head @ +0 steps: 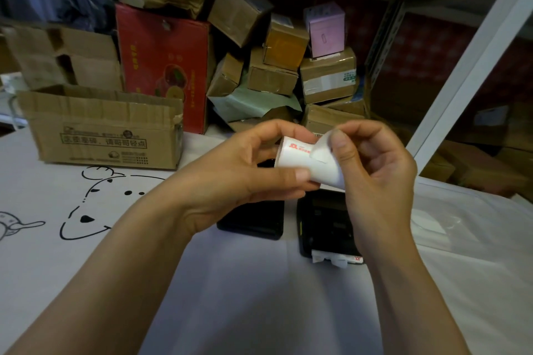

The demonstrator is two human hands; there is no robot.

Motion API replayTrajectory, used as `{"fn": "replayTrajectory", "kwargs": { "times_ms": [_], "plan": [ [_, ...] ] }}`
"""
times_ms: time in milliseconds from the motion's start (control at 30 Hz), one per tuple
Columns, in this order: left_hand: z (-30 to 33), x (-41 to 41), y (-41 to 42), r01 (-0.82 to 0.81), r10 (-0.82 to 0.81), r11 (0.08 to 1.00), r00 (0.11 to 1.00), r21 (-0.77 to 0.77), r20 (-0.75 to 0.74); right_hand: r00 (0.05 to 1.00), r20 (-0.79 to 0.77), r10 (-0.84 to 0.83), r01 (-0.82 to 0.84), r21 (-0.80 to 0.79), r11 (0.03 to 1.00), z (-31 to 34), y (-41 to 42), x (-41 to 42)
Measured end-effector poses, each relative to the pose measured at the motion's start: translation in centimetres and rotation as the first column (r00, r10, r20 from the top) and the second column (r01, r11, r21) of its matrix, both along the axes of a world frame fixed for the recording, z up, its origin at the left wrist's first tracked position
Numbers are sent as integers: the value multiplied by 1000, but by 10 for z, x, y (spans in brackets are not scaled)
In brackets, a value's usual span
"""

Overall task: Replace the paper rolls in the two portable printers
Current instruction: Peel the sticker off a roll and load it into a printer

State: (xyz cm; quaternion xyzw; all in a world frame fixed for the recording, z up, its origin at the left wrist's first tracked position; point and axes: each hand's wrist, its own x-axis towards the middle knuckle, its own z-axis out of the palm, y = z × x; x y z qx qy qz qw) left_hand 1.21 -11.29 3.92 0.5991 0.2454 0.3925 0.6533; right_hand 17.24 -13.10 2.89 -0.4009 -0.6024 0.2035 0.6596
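Meanwhile both hands (pixel 230 170) (pixel 375 170) grip a paper roll (pixel 300 158) above two black printers (pixel 326 222), boxes (pixel 101 127) behind.

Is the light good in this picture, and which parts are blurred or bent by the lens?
Head view: dim, soft light without glare; the paper roll in both hands is brightest. The cardboard boxes behind look soft and dark. The wide lens slants the white shelf post. The two black printers show little detail.
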Motion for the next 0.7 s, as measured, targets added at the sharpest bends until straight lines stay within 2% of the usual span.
{"fn": "replayTrajectory", "kwargs": {
  "times_ms": [167,267,434,500,600,701],
  "plan": [
    [-2,1,2,-69,69,998,998,-9,-8,995,96,5,-9,44,999,3,-3,-2],
    [-4,0,3,-112,113,993,992,22,-63,991,126,34,-41,53,998,6,-5,-3],
    [-10,3,6,-157,167,985,973,69,-160,985,150,85,-61,-154,986,7,-6,4],
    [-14,2,9,-146,156,987,967,61,-202,991,111,75,-46,-238,970,4,-3,6],
    [-17,-1,10,-91,97,995,967,34,-235,998,-30,57,-64,-357,932,-2,3,10],
    [-20,0,12,-120,126,992,968,40,-218,971,-223,90,-184,-448,875,-6,7,14]
  ]
}}
